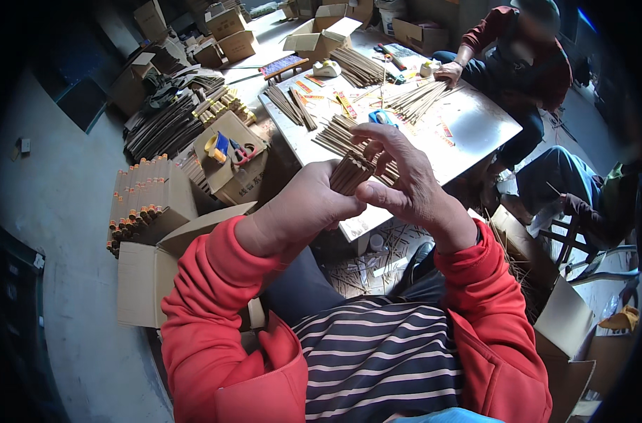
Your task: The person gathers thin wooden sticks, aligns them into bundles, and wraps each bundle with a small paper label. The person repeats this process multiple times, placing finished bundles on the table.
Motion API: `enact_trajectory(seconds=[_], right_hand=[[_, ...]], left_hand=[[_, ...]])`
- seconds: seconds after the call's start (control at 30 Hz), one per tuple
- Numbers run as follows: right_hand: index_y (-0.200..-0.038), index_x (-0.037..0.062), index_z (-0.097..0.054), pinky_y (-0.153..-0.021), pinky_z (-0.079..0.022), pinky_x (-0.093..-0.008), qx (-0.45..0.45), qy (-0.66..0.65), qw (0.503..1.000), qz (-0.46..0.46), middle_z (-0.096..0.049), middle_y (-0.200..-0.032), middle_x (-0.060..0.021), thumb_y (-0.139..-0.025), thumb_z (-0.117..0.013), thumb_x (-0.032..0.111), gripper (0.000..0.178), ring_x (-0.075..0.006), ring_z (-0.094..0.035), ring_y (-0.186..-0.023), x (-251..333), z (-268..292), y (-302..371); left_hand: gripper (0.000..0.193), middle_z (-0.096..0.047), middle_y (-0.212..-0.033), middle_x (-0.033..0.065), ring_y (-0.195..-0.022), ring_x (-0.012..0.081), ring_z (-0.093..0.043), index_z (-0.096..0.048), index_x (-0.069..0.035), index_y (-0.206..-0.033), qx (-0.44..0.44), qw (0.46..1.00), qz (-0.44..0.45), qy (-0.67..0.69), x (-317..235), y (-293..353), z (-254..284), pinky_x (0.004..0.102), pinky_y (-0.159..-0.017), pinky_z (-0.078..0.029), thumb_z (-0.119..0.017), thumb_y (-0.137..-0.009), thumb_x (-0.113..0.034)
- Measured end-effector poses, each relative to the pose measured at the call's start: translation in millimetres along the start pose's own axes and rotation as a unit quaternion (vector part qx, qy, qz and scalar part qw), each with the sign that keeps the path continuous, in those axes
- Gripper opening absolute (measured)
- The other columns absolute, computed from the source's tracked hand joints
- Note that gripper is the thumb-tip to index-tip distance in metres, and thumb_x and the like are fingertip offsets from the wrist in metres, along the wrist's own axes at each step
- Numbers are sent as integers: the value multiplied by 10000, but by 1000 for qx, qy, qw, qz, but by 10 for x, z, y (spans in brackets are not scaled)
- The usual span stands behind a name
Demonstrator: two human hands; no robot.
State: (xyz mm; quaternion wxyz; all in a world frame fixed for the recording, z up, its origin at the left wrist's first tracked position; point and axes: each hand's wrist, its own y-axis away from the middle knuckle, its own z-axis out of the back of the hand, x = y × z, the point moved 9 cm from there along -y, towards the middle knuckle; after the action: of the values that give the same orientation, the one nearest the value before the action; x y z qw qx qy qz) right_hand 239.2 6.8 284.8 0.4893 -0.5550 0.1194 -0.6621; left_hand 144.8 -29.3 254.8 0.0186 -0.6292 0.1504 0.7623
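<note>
My left hand (303, 197) is wrapped round a short bundle of thin brown sticks (351, 173), probably incense sticks, above the table's near edge. The stick ends face up and toward my right hand (414, 176). That hand is held beside the bundle, its thumb and fingers curved and spread apart; whether a fingertip touches the sticks I cannot tell. Just beyond my hands, more loose brown sticks (329, 134) lie on the white table (486, 132). A blue tape roll (381, 118) sits behind my right fingers.
On the left, an open carton (139, 282) stands near wrapped stick bundles (141, 190). Scissors (243, 154) and a yellow-blue tape dispenser (217, 147) rest on another carton. Across the table a person's hand (449, 72) touches fanned sticks (418, 101). Another seated person is at right; scraps litter the floor.
</note>
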Motion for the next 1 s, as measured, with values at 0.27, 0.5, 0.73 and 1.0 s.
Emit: enact_trajectory(seconds=[0.27, 0.5, 0.73, 1.0], right_hand=[[-782, 22, -581, -516, -472, -341, 42, 22, 998, 35, -561, -710, -123, -837, -562, 128, 121, -270, -576, -582, -711, -597, 874], [-748, -7, -564, -522, -455, -326, 28, -27, 998, -53, -536, -663, -133, -839, -566, 100, 140, -279, -559, -574, -1363, -721, 1135], [-739, 2, -577, -534, -464, -354, 48, -51, 994, -87, -545, -664, -139, -832, -571, 105, 139, -293, -573, -592, -1791, -828, 918], [-756, -4, -572, -570, -478, -374, 105, -34, 987, -117, -555, -676, -155, -849, -549, 130, 166, -327, -574, -627, -2464, -989, 607]], left_hand=[[111, -511, -590, 6, -478, 90, -489, -579, -22, -778, 99, 975, 176, 97, 1588, -241, -460, 218, -431, -376, -678, -728, -28], [290, -533, -725, 18, -536, 66, -508, -512, 19, -1017, 110, 960, 166, 195, 2100, -526, -484, 179, -466, -412, -667, -788, -69], [484, -524, -791, 32, -589, 52, -516, -444, 6, -1122, 163, 947, 110, 253, 2260, -844, -206, 162, -535, -445, -573, -885, -396], [294, -499, -751, -8, -556, 46, -462, -482, -14, -1029, 131, 949, 147, 247, 2477, -1411, 141, 170, -497, -404, -640, -853, -188]])
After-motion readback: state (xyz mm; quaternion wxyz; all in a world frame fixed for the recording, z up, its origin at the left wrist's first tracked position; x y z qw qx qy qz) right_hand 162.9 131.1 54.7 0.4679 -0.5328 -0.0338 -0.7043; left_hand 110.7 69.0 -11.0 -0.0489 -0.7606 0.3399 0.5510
